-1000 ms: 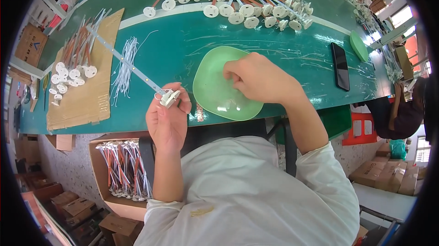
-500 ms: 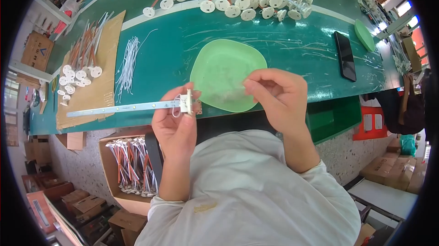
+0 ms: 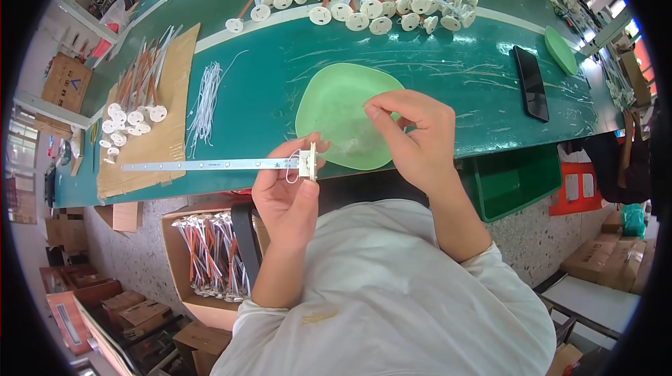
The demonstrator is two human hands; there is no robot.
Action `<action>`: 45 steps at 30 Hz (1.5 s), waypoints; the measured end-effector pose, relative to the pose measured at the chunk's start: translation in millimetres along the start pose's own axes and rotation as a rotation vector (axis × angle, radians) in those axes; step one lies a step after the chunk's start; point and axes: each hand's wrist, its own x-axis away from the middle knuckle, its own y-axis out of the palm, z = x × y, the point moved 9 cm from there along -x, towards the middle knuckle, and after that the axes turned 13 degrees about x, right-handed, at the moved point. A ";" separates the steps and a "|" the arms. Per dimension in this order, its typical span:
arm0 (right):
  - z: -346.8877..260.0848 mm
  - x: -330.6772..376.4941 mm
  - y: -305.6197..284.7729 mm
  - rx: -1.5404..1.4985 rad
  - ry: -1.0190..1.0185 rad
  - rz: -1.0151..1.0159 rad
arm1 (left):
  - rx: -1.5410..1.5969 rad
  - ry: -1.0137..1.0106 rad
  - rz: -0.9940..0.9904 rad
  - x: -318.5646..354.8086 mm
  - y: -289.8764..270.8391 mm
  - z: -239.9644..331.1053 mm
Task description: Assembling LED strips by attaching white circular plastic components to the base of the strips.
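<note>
My left hand grips a white disc-shaped cap between thumb and fingers, the disc turned edge-on. From the cap a slim pale LED strip sticks out level to the left, and a thin white wire loops beside the joint. Over the right side of a green plate, my right hand is closed in a pinch of thumb and forefinger. Whatever the pinch holds, if anything, is too small to make out. Tiny translucent bits lie in the plate.
Thin white wires lie left of the plate, beside cardboard bearing capped strips. More capped strips fill the table's back. A black phone lies right. Below stand a box of strips and a green bin.
My left hand has shifted slightly right with the LED strip and cap. My right hand has moved a little up and left, still pinched above the plate.
</note>
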 end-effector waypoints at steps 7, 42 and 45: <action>-57.2 44.1 22.3 -0.199 -0.232 -0.060 | 0.462 0.055 -0.054 -6.9 16.3 5.7; -56.4 51.8 -4.9 -0.136 -0.324 0.126 | 0.317 -0.029 -0.049 3.7 16.9 -16.9; -55.9 49.4 -6.3 -0.145 -0.334 0.120 | 0.322 -0.029 -0.068 3.1 16.7 -18.9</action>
